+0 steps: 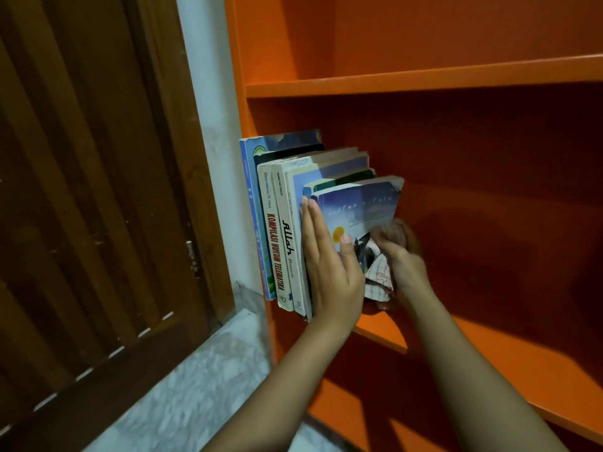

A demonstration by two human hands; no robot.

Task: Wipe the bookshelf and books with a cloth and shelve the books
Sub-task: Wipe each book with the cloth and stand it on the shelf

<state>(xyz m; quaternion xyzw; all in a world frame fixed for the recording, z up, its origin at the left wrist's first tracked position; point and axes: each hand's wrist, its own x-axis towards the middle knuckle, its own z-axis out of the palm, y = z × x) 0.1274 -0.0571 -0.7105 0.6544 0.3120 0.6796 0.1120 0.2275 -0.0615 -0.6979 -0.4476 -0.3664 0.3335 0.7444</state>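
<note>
Several books [283, 223] stand upright at the left end of the middle shelf of an orange bookshelf [424, 80]. The rightmost one, a blue book [359, 207], leans to the right. My left hand [326, 259] lies flat against the spines of the right-hand books, thumb on the blue cover. My right hand [403, 256] is closed on a checked cloth [378, 275] and presses it against the lower cover of the blue book. The cloth is partly hidden by my fingers.
The shelf board [489, 340] runs bare to the right of the books. The shelf above holds nothing. A dark wooden door [91, 190] stands to the left, beside a white wall strip [208, 125]. Marbled floor [195, 380] lies below.
</note>
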